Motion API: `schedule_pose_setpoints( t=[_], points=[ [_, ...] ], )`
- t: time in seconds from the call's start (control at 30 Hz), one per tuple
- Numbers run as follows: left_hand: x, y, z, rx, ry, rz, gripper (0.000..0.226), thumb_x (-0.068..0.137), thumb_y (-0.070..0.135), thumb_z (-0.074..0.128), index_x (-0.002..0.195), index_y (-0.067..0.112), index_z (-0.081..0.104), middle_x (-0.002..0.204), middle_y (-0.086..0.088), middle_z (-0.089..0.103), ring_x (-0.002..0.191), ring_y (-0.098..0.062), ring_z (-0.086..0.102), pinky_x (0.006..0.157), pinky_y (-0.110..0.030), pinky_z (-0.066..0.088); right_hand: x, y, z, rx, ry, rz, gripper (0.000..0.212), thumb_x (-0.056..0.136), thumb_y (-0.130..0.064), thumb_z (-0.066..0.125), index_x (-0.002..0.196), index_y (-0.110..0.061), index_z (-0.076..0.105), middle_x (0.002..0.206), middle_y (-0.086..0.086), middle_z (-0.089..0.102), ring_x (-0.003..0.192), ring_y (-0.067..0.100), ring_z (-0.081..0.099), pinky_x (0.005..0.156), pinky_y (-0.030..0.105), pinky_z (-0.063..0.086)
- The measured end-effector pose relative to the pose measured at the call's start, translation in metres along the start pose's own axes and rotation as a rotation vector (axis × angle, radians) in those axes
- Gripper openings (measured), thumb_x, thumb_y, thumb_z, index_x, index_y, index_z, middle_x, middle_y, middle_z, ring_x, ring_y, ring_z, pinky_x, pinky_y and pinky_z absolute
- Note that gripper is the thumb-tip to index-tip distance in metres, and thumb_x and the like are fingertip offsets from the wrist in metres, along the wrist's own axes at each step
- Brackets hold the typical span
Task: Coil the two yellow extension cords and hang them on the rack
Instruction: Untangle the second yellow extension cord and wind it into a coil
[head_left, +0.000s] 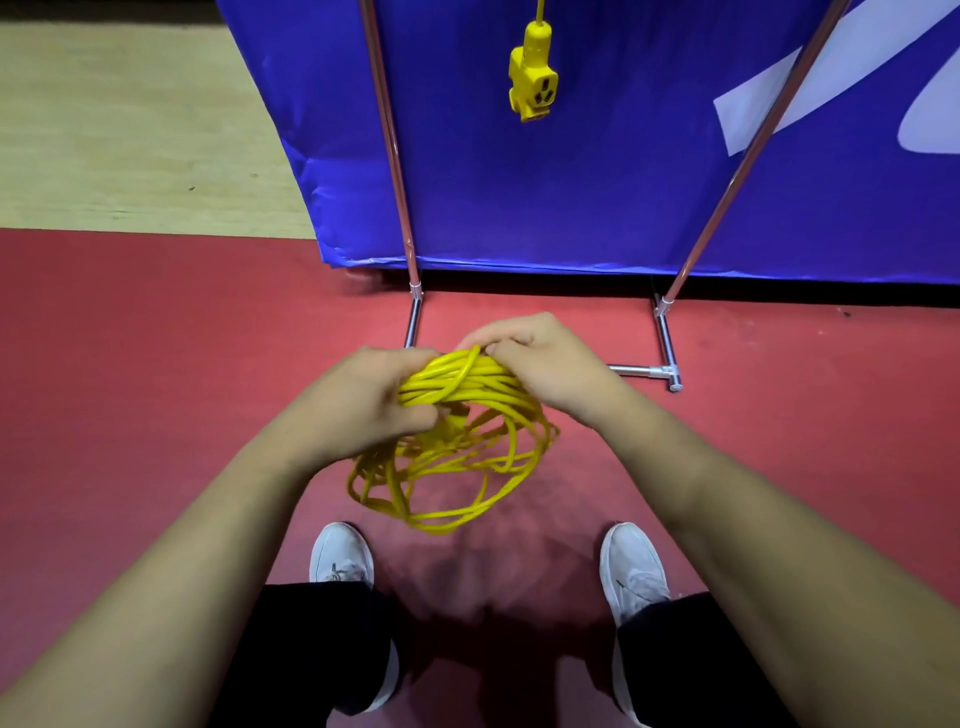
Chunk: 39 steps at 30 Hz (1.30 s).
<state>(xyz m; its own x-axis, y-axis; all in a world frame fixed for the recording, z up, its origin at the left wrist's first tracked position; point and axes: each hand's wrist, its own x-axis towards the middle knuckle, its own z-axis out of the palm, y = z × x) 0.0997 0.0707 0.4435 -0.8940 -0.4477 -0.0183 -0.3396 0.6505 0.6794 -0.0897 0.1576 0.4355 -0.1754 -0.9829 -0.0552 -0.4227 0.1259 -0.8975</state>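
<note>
A coil of yellow extension cord hangs in loose loops above the red floor, in front of me. My left hand grips the left side of the bundled top of the coil. My right hand is curled over the right side of the same bundle. From the top edge of the view dangles the yellow socket head of another yellow cord, between the two chrome uprights of the rack. Where that cord hangs from is out of view.
The rack's right upright slants up to the right, and its chrome feet lie on the red floor. A blue banner panel stands behind the rack. Pale wooden floor lies at the far left. My two white shoes stand below the coil.
</note>
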Motion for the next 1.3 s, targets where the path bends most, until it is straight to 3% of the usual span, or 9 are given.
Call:
schedule_pose_setpoints(
  t=[0.1,0.17,0.27,0.47,0.57,0.8,0.93,1.1,1.3],
  points=[
    [0.002,-0.001,0.007,-0.036,0.145,-0.019,0.025,0.067,0.033,0.061,0.086,0.016,0.064,0.102,0.002,0.055,0.096,-0.003,0.054,0.084,-0.015,0.04,0.003,-0.004,-0.002,0.253,-0.009,0.136,0.046,0.085,-0.036,0.055,0.091,0.009,0.066,0.085,0.009,0.064,0.08,0.015,0.055,0.078,0.033,0.043],
    [0.003,0.002,0.009,-0.056,0.164,-0.067,0.022,0.07,0.027,0.063,0.088,0.015,0.064,0.097,0.002,0.065,0.09,-0.004,0.058,0.081,-0.017,0.043,0.004,-0.002,-0.003,0.32,-0.037,0.181,0.063,0.082,-0.051,0.055,0.095,0.01,0.062,0.084,0.013,0.062,0.079,0.02,0.054,0.078,0.037,0.043],
    [0.005,0.007,0.01,-0.119,0.137,-0.156,0.015,0.076,0.008,0.066,0.087,0.017,0.063,0.069,0.0,0.071,0.057,-0.003,0.059,0.056,-0.018,0.043,0.001,0.0,-0.005,0.299,-0.048,0.17,0.055,0.087,-0.048,0.052,0.098,0.003,0.068,0.099,0.026,0.07,0.084,0.022,0.06,0.084,0.046,0.05],
    [0.008,0.007,0.009,-0.173,0.209,-0.258,0.013,0.071,0.02,0.061,0.084,0.02,0.061,0.064,0.001,0.07,0.055,-0.008,0.062,0.051,-0.024,0.045,-0.009,0.01,0.0,-0.155,0.146,-0.114,0.038,0.086,-0.032,0.06,0.121,-0.019,0.055,0.118,0.01,0.052,0.108,0.014,0.054,0.098,0.033,0.045],
    [0.01,0.009,0.008,-0.234,0.266,-0.299,0.012,0.079,0.006,0.061,0.083,0.017,0.06,0.062,-0.005,0.07,0.041,0.0,0.052,0.042,-0.016,0.036,-0.016,0.012,0.008,-0.323,0.273,-0.252,0.037,0.079,-0.029,0.065,0.113,-0.018,0.056,0.108,-0.001,0.046,0.095,0.009,0.05,0.087,0.029,0.046],
    [0.014,0.013,0.001,-0.258,0.353,-0.423,0.015,0.079,0.004,0.057,0.081,0.019,0.06,0.062,-0.011,0.069,0.035,-0.002,0.048,0.038,-0.015,0.035,-0.011,0.033,0.035,-0.315,0.418,0.011,0.027,0.078,-0.032,0.07,0.094,-0.016,0.055,0.088,0.002,0.057,0.081,0.022,0.058,0.078,0.043,0.05],
    [0.012,0.015,0.001,-0.352,0.367,-0.457,0.016,0.08,0.001,0.056,0.082,0.016,0.061,0.063,-0.016,0.066,0.032,-0.003,0.046,0.035,-0.014,0.032,-0.007,0.044,0.051,-0.262,0.133,0.085,0.059,0.076,-0.039,0.077,0.125,-0.015,0.052,0.118,0.006,0.06,0.113,0.019,0.055,0.093,0.028,0.042],
    [0.012,0.02,0.004,-0.487,0.324,-0.495,0.014,0.082,-0.002,0.055,0.085,0.011,0.06,0.061,-0.014,0.062,0.031,-0.006,0.047,0.034,-0.013,0.031,0.004,0.048,0.067,-0.007,0.319,0.168,0.066,0.066,-0.047,0.082,0.113,-0.019,0.046,0.111,0.002,0.061,0.102,0.019,0.058,0.08,0.028,0.045],
    [0.012,0.023,0.0,-0.661,0.347,-0.519,0.013,0.084,-0.004,0.055,0.096,-0.001,0.06,0.063,-0.015,0.059,0.03,-0.008,0.049,0.033,-0.013,0.032,0.007,0.052,0.073,0.0,0.398,0.135,0.076,0.059,-0.043,0.089,0.123,-0.029,0.05,0.11,-0.007,0.051,0.115,0.008,0.046,0.096,0.023,0.041]
  ],
)
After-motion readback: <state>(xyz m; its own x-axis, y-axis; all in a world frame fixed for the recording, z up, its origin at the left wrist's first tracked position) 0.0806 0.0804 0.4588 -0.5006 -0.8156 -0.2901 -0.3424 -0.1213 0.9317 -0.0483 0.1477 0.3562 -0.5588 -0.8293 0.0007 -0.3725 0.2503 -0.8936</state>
